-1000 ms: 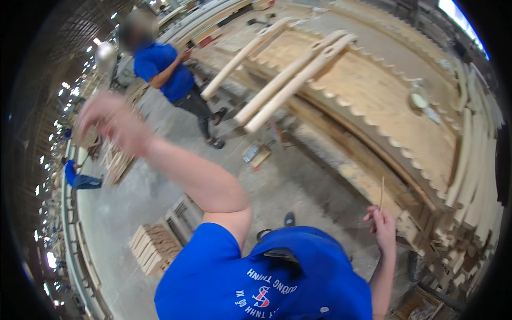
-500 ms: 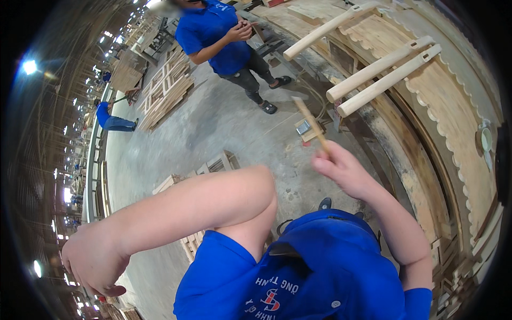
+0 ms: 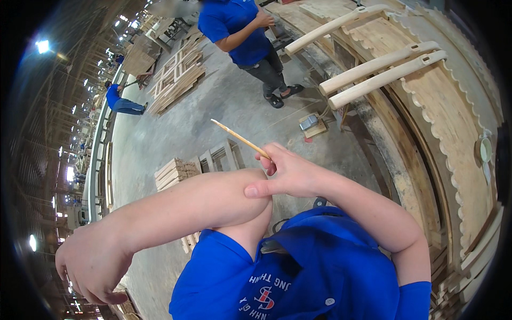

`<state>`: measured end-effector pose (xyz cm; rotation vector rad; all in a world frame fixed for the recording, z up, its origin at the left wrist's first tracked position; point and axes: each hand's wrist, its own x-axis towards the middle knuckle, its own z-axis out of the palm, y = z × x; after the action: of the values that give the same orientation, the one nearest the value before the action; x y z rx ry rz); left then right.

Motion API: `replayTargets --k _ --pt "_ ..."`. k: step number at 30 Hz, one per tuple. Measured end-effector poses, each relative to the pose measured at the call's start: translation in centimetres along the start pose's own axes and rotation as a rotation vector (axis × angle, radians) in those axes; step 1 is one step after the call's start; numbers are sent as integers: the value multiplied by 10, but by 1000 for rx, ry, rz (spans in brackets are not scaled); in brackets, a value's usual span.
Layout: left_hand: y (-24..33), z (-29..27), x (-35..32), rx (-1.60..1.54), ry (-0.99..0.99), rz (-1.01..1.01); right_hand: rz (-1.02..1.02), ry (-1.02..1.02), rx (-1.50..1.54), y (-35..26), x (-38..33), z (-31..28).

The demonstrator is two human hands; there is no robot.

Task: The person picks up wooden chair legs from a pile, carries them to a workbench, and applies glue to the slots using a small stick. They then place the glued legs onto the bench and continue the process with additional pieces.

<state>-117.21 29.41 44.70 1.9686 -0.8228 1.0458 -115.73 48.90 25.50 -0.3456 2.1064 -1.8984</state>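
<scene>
In my right hand (image 3: 282,173) is a thin wooden stick (image 3: 240,138), pinched by the curled fingers. It points up and left, and its far end looks whitish. The right thumb lies against my left forearm (image 3: 192,197) near the elbow. That forearm is bent across in front of me. My left hand (image 3: 96,261) hangs at the lower left, fingers loosely bent and thumb apart, with nothing seen in it. Its palm side is hidden.
Rounded wooden posts (image 3: 378,80) stick out over a bench at the right, beside scalloped wooden panels (image 3: 434,96). A small green cup (image 3: 484,149) sits there. A person in blue (image 3: 245,37) stands ahead. Stacked wood pieces (image 3: 176,173) and frames (image 3: 176,77) are on the floor.
My right hand has moved left with the stick, from beside the bench to my left elbow. The stick has tipped further left. The person ahead appears further right.
</scene>
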Motion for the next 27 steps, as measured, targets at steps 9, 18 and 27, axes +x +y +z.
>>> replayTargets --k 9,18,27 --pt "-44 -17 8 51 50 -51 -22 -84 -48 -9 -43 -19" --pt "-73 -30 13 156 70 -90 -128 -37 -191 -15 -69 -26" --pt "-83 -38 7 240 -81 -70 -198 521 711 11 -58 -14"
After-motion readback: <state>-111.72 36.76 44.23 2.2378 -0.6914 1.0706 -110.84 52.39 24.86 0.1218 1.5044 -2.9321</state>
